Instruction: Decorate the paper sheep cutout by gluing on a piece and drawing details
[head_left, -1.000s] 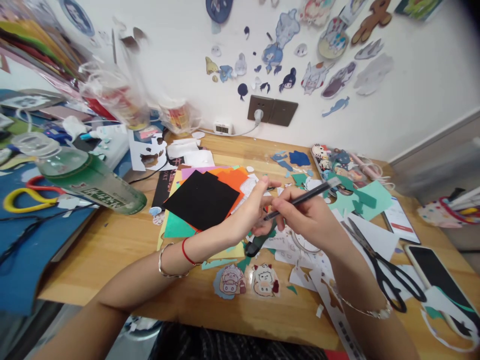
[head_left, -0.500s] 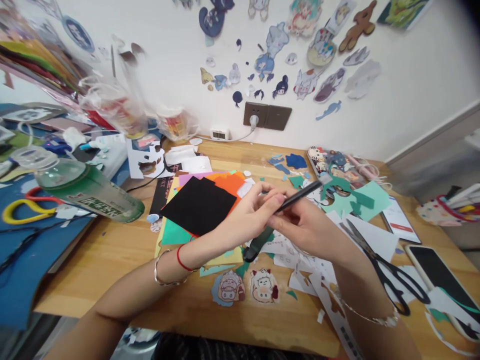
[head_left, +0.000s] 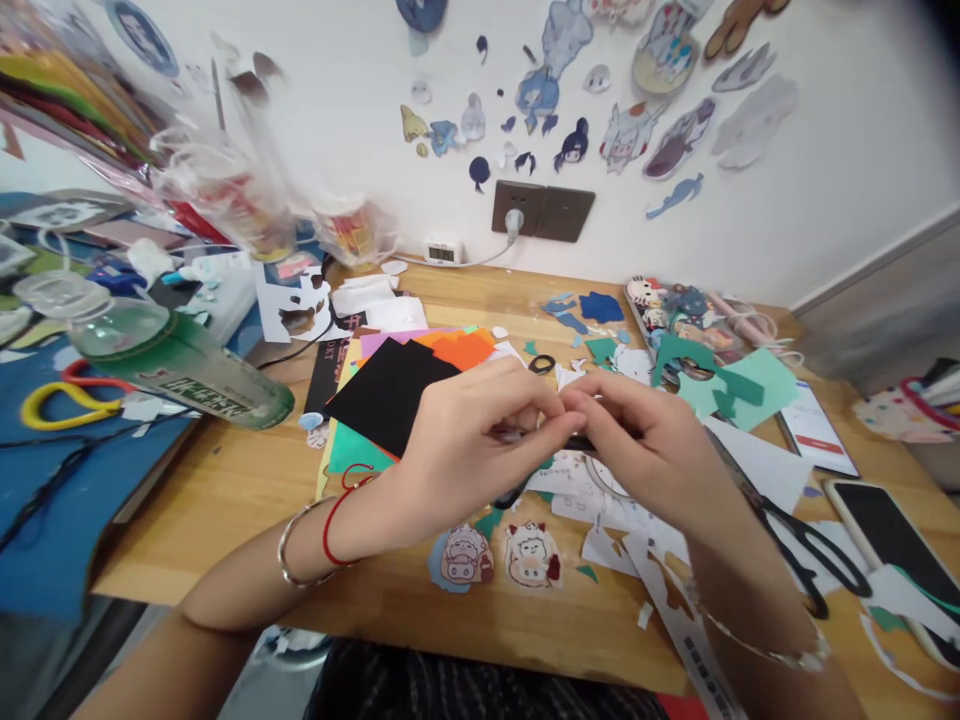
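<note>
My left hand (head_left: 487,425) and my right hand (head_left: 645,440) meet over the middle of the desk, fingertips pinched together. A dark sliver of a black pen-like stick (head_left: 579,442) shows below the fingers, at my right thumb. Most of it is hidden, and what my left fingertips pinch cannot be made out. Under my left hand lies a black paper sheet (head_left: 390,395) on a stack of coloured paper. Two cut-out cartoon figures, a pinkish one (head_left: 463,557) and a cream one (head_left: 532,555), lie nearer to me. Part of another black object (head_left: 512,495) shows beneath my hands.
Black-handled scissors (head_left: 817,550) and a phone (head_left: 892,560) lie at the right. A green bottle (head_left: 180,365) leans at the left beside yellow-handled scissors (head_left: 71,405). Paper scraps (head_left: 600,307), a small black ring (head_left: 541,364) and a decorated case (head_left: 675,315) lie farther back.
The black stick pointed up to the right across both hands; now it is mostly hidden. My hands have turned, with fingertips together. The view has shifted slightly, and the black ring is uncovered.
</note>
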